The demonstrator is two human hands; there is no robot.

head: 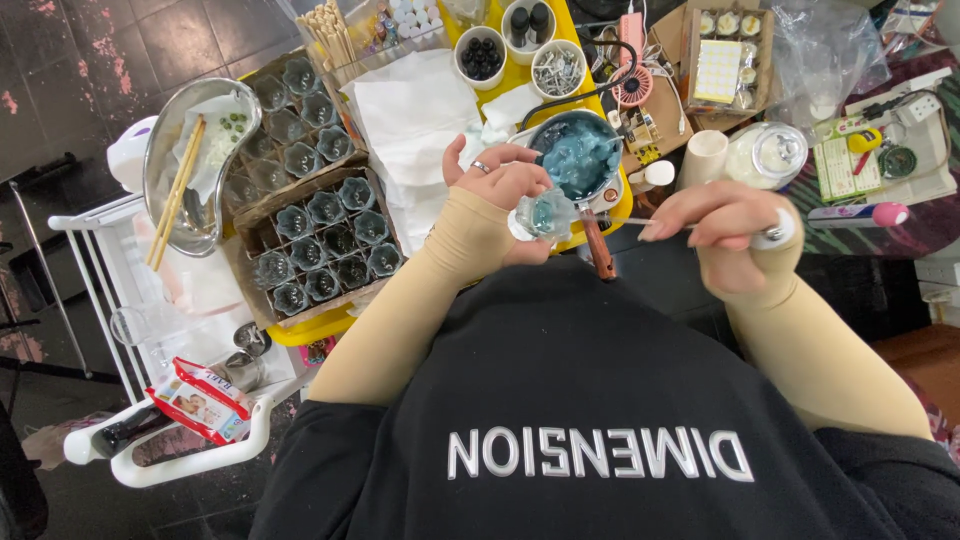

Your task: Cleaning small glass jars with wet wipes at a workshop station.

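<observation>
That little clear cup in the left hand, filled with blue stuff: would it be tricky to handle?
Probably a bit. The cup looks thin and clear, so it may flex or crack if the left hand squeezes. Its blue filling looks glossy like that in the pot, so tilting might spill it. It seems small and light, so a nudge could tip it.

Small clear cup (545,213) gripped in left hand (505,185), tilted, filled with pale teal-blue gel; held just in front of chest, over near edge of yellow table. Cup walls glossy, see-through, rim partly hidden by fingers. Thin stick (655,223) pinched in right hand (725,235), lying roughly level, tip pointing toward cup and reaching its side; contact uncertain. Small metal pot (578,155) just beyond cup, upright, holding more of same blue gel, brown handle (598,250) projecting toward body beneath cup.
</observation>
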